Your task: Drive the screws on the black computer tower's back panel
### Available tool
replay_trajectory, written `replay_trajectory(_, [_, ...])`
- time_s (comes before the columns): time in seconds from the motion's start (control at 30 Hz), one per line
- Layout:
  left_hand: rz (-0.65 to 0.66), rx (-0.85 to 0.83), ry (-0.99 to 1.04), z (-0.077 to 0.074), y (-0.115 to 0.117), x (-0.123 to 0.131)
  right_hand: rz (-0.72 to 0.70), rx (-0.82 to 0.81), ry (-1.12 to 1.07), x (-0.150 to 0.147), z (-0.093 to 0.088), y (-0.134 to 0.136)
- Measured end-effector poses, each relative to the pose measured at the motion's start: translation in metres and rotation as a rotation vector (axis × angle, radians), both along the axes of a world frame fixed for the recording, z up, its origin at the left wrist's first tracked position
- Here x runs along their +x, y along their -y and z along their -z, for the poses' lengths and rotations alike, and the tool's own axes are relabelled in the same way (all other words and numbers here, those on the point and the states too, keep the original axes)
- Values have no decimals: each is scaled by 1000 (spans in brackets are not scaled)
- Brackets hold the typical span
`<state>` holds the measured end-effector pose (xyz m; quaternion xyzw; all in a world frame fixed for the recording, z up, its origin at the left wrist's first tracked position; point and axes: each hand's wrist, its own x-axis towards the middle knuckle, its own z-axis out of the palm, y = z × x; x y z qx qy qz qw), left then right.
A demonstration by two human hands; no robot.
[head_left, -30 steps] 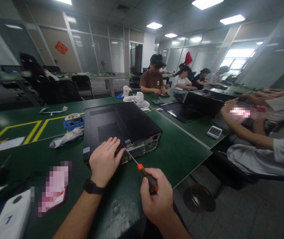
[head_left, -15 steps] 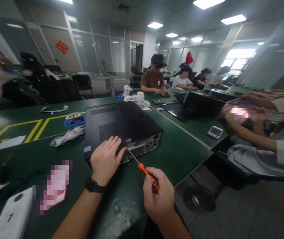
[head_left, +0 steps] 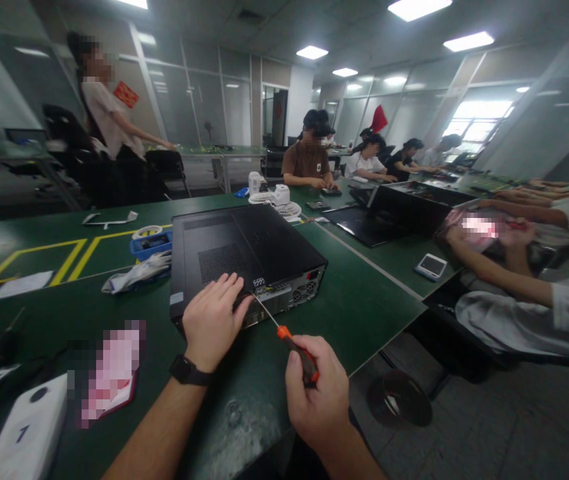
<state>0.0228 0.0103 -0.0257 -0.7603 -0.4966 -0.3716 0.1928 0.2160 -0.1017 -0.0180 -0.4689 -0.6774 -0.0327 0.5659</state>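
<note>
Bare table (head_left: 364, 307) right of PC case (head_left: 244, 250)

**Around the Bench**

Spotted a blue tray (head_left: 152, 245) by a tape roll (head_left: 145, 232), next to white gloves (head_left: 137, 273) on the green table (head_left: 364, 303). Noted a small white fan (head_left: 281, 198) farther back, a phone (head_left: 430, 266) at right.

Computer case (head_left: 244, 257) on table (head_left: 364, 307); gloves (head_left: 137, 272) left, phone (head_left: 430, 265) right.

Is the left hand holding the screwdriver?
No, the right hand grips the screwdriver; the left hand rests flat on the case.
</note>
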Motion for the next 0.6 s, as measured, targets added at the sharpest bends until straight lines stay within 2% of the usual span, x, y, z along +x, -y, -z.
replay_trajectory(0.13, [7, -1, 8, -1, 0, 0, 43, -13, -18, 1, 1, -1])
replay_trajectory(0.23, [5, -4, 4, -2, 0, 1, 18, -45, -34, 1, 0, 1])
replay_trajectory(0.43, [10, -5, 9, -2, 0, 1, -25, 8, -17, -2, -4, 2])
replay_trajectory(0.6, [3, 16, -9, -1, 0, 1, 17, 14, 4, -1, -1, 0])
